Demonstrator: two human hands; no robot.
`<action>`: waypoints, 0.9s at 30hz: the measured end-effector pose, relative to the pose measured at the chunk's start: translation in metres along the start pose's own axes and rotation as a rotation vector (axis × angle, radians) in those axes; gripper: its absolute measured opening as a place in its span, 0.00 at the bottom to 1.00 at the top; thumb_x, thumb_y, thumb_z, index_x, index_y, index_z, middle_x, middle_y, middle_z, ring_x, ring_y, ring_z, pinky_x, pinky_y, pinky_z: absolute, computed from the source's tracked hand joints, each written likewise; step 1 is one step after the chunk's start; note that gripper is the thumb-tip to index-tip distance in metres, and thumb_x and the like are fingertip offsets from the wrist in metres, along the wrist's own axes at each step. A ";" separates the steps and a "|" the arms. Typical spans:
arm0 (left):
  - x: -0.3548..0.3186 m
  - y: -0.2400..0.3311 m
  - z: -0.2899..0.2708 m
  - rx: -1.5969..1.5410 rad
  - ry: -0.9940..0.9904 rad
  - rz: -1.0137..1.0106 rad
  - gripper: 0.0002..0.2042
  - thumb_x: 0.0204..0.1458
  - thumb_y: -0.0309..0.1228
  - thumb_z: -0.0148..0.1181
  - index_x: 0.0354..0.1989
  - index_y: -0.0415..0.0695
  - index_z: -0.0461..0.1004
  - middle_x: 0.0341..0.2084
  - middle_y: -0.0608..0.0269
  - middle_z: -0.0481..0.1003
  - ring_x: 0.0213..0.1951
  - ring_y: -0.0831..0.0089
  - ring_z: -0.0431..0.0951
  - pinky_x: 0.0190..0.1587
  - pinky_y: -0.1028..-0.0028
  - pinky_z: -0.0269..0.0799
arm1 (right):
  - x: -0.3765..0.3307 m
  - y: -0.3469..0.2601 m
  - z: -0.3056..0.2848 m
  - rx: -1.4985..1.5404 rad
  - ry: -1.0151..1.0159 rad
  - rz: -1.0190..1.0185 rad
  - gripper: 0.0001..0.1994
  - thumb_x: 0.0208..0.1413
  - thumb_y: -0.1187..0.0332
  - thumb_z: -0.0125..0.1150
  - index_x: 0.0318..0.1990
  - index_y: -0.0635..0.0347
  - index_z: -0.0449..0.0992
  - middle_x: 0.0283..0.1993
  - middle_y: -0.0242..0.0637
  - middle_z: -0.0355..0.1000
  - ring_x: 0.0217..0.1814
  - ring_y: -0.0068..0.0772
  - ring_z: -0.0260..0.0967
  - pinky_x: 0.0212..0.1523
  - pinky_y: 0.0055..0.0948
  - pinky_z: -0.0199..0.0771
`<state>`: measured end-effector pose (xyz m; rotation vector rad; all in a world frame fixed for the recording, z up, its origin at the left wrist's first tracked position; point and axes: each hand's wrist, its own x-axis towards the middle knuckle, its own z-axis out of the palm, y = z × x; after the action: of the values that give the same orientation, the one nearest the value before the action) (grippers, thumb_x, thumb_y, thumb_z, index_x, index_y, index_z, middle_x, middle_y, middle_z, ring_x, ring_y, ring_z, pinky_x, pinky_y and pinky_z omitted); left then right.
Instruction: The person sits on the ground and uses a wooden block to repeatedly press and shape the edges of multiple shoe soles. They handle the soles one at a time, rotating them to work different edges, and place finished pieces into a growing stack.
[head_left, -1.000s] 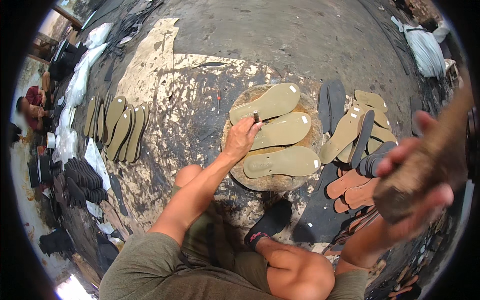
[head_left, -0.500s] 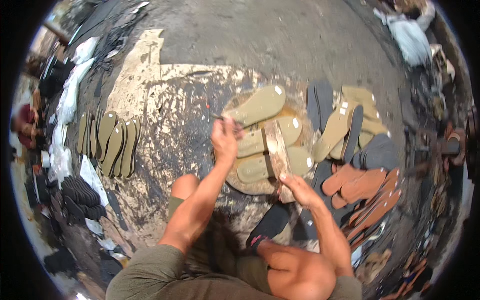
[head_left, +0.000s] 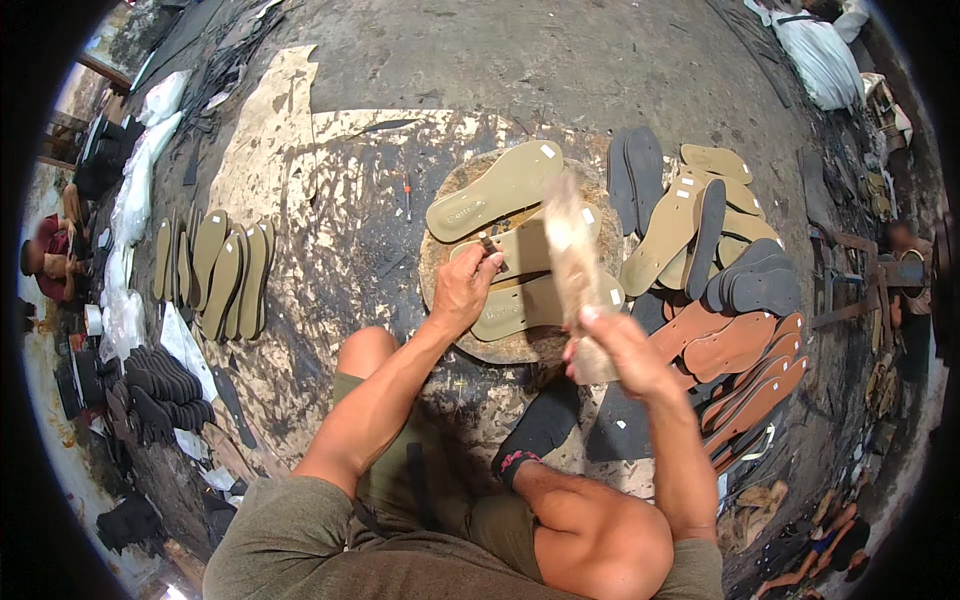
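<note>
Three olive-green sandal soles lie on a round wooden block [head_left: 432, 270] in front of me: a far sole [head_left: 495, 195], a middle sole [head_left: 525, 245] and a near sole [head_left: 515, 308]. My left hand [head_left: 466, 288] is closed round a short dark metal punch [head_left: 488, 244], set against the middle sole; its lower end is hidden by my fingers. My right hand [head_left: 628, 352] grips the near end of a flat wooden bat [head_left: 572, 250]. The bat is raised over the right side of the soles and blurred by motion.
On the right lie piles of olive soles [head_left: 660, 235], dark grey soles [head_left: 755, 280] and brown soles [head_left: 730, 345]. More olive soles [head_left: 222, 275] stand at left, with black soles [head_left: 165, 385] nearer. A thin red-tipped tool [head_left: 407, 198] lies beyond the block. Other people sit at the edges.
My left hand has moved right and nearer, bringing the punch to the middle sole. My right hand has lifted the bat off the soles and shifted slightly right.
</note>
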<state>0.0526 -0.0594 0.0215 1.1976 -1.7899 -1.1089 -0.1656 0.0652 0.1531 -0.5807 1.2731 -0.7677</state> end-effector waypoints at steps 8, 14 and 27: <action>-0.009 -0.019 0.004 0.174 0.012 0.294 0.08 0.60 0.28 0.65 0.45 0.40 0.79 0.36 0.50 0.79 0.41 0.51 0.80 0.43 0.59 0.77 | -0.045 -0.072 0.047 -0.333 0.275 -0.577 0.19 0.63 0.56 0.64 0.50 0.64 0.78 0.44 0.45 0.79 0.52 0.40 0.77 0.54 0.41 0.77; -0.012 -0.016 0.006 0.454 -0.147 0.221 0.14 0.51 0.20 0.63 0.48 0.37 0.76 0.39 0.49 0.78 0.45 0.50 0.80 0.48 0.59 0.79 | 0.029 0.074 -0.003 -0.274 -0.029 -0.079 0.26 0.71 0.46 0.55 0.47 0.67 0.78 0.33 0.37 0.80 0.36 0.30 0.78 0.40 0.34 0.78; 0.102 -0.031 -0.043 -0.185 0.130 -0.308 0.14 0.70 0.39 0.57 0.49 0.39 0.78 0.36 0.61 0.81 0.37 0.74 0.85 0.40 0.73 0.82 | 0.036 0.062 -0.012 0.006 0.006 0.018 0.28 0.71 0.43 0.53 0.52 0.67 0.72 0.34 0.41 0.77 0.32 0.33 0.78 0.34 0.32 0.81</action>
<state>0.0681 -0.1732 0.0193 1.4271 -1.4031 -1.3052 -0.1615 0.0761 0.0812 -0.5613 1.2796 -0.7585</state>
